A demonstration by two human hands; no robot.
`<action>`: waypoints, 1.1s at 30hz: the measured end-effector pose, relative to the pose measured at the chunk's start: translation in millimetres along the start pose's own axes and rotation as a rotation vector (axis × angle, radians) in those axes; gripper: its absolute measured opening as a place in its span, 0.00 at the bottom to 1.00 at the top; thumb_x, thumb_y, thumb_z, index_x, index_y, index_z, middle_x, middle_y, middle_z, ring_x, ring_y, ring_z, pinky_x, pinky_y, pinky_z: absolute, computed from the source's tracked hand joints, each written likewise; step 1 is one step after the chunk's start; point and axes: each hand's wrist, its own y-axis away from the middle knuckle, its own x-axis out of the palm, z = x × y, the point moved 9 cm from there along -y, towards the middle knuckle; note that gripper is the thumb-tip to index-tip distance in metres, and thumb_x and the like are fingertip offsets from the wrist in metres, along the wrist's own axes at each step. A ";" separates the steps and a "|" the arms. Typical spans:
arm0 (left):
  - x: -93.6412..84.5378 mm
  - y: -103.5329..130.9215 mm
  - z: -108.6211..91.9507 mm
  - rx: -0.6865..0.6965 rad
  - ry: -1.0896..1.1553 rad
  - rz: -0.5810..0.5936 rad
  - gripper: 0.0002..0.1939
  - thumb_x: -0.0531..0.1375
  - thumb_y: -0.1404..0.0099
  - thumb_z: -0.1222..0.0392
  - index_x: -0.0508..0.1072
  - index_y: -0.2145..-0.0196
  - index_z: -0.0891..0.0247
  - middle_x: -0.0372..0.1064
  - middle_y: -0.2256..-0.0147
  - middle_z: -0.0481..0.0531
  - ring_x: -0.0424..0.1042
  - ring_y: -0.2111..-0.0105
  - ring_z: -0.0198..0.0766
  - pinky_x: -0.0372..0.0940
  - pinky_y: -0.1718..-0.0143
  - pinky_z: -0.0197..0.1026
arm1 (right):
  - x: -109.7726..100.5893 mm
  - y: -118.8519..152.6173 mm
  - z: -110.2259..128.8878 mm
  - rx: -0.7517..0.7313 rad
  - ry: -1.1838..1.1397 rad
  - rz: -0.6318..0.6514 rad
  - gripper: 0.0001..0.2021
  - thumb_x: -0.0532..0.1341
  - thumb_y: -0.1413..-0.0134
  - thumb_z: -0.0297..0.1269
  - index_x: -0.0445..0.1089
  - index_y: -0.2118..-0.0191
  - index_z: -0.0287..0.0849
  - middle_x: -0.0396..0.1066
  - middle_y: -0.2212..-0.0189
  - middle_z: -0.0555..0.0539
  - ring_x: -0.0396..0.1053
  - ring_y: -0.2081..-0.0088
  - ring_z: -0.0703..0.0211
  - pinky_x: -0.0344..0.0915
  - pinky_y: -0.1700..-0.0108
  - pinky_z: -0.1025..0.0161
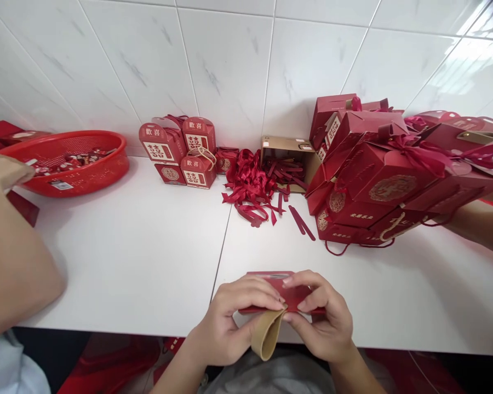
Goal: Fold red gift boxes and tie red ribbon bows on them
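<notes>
A strap bent into a loop, tan on the side facing me (267, 335), stands at the table's front edge. Its ends come together between my fingertips. My left hand (236, 320) is closed round the loop's left side, thumb beneath and fingers on top. From the other side, my right hand (326, 314) pinches by the joined ends, thumb low and fingers curled. Just behind the strap is a red gift box (271, 278), partly covered by both hands. The exact spot where strap and box meet is hidden by my fingers.
Red gift boxes are stacked at right (386, 180). Along the wall stand small red boxes (197, 178), a heap of red ribbons (252, 183) and a cardboard box (312, 164) of dark red strips. At left are a red basket (119, 161) and another person's arm (20, 257); another arm (472, 219) shows at right.
</notes>
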 end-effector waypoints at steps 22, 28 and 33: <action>-9.2 15.4 21.0 -0.018 0.091 -0.292 0.22 0.64 0.38 0.69 0.68 0.48 0.54 0.80 0.67 0.48 0.76 0.64 0.37 0.70 0.57 0.39 | 9.1 6.3 -9.5 0.096 -0.102 0.010 0.11 0.60 0.43 0.25 0.58 0.64 0.46 0.77 0.62 0.43 0.72 0.66 0.56 0.71 0.67 0.57; -10.2 17.5 30.3 -0.139 0.135 -0.322 0.20 0.66 0.39 0.67 0.70 0.51 0.53 0.80 0.68 0.47 0.78 0.62 0.38 0.70 0.55 0.36 | 11.3 0.5 -11.6 0.103 -0.140 0.012 0.09 0.60 0.42 0.27 0.59 0.64 0.46 0.74 0.64 0.44 0.72 0.66 0.58 0.70 0.67 0.61; -17.4 20.0 43.2 -0.288 0.168 -0.491 0.16 0.70 0.44 0.55 0.74 0.58 0.55 0.78 0.73 0.46 0.77 0.66 0.38 0.71 0.60 0.34 | 11.1 0.3 -21.6 0.176 -0.218 -0.005 0.10 0.61 0.41 0.32 0.56 0.65 0.46 0.75 0.62 0.43 0.73 0.65 0.58 0.71 0.64 0.60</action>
